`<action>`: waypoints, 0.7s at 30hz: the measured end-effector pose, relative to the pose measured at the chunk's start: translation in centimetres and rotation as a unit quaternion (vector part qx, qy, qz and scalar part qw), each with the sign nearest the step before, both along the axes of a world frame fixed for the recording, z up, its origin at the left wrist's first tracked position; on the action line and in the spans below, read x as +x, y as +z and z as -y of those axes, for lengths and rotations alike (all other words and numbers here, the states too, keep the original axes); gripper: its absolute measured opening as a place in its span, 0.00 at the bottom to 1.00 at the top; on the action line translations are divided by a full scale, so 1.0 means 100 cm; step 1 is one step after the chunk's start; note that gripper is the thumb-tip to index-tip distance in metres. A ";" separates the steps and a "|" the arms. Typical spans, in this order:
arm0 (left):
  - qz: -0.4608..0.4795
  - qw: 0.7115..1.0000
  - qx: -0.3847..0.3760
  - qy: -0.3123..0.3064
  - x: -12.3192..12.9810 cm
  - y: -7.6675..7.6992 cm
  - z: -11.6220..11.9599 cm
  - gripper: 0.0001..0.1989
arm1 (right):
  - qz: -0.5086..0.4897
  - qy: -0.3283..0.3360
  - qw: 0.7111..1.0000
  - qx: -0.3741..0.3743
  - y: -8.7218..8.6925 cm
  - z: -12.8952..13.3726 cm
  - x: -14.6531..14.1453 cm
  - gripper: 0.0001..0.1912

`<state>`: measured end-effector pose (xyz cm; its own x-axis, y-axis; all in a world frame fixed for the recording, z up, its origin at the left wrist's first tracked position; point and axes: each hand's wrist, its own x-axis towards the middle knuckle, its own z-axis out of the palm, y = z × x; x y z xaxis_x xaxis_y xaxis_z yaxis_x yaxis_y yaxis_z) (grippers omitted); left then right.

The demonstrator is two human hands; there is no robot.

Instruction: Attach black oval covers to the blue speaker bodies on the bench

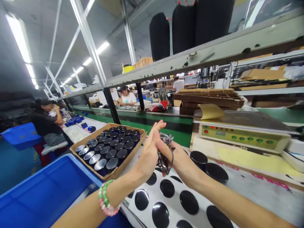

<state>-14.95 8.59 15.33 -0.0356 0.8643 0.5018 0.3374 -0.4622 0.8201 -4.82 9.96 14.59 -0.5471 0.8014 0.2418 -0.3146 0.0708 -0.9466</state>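
My left hand (147, 153) and my right hand (177, 158) are pressed together, squeezing a crumpled bundle of thin dark film strips (164, 158). The left fingers are fairly straight and point up and away, and the right fingers are mostly hidden behind the bundle. Loops of the strips stick out around the right thumb. Below the hands lies a white sheet (174, 206) bearing several glossy black round stickers (189, 202). Two black-topped round caps (216, 173) stand just right of my right wrist.
A cardboard tray (75, 145) of several blue, black-topped round caps stands left, beside a blue bin (35, 196). A control box with buttons (244, 136) is at right, behind it stacked cardboard (209, 99). A shelf beam (152, 73) crosses overhead. A co-worker (48, 122) sits at left.
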 end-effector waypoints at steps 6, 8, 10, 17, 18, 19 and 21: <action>-0.152 0.986 -0.031 -0.065 -0.033 0.017 0.019 0.29 | 0.011 -0.017 0.999 0.039 0.001 -0.017 0.005 0.19; -0.243 0.970 -0.018 -0.023 -0.052 0.028 0.031 0.27 | 0.006 -0.025 0.999 0.046 0.004 -0.021 0.006 0.17; -0.300 0.950 0.040 0.075 -0.068 0.035 0.045 0.25 | 0.000 -0.036 0.999 0.023 0.007 -0.025 0.002 0.18; -0.518 0.791 0.299 0.129 -0.067 0.011 0.075 0.15 | -0.044 0.078 0.991 -0.100 0.011 -0.002 -0.039 0.23; -0.534 0.775 0.310 0.135 -0.068 0.008 0.075 0.15 | -0.067 0.111 0.983 -0.130 0.010 0.005 -0.044 0.22; -0.539 0.765 0.321 0.142 -0.071 0.008 0.076 0.15 | -0.087 0.142 0.974 -0.154 0.009 0.011 -0.047 0.22; -0.523 0.772 0.332 0.140 -0.080 0.012 0.079 0.13 | -0.096 0.184 0.965 -0.164 0.004 0.019 -0.051 0.24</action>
<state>-22.94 0.67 16.53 0.5499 0.4359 0.7124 0.8183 -0.4519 -0.3552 -9.89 8.10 15.03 -0.7788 0.6128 0.1337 -0.4332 -0.3714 -0.8212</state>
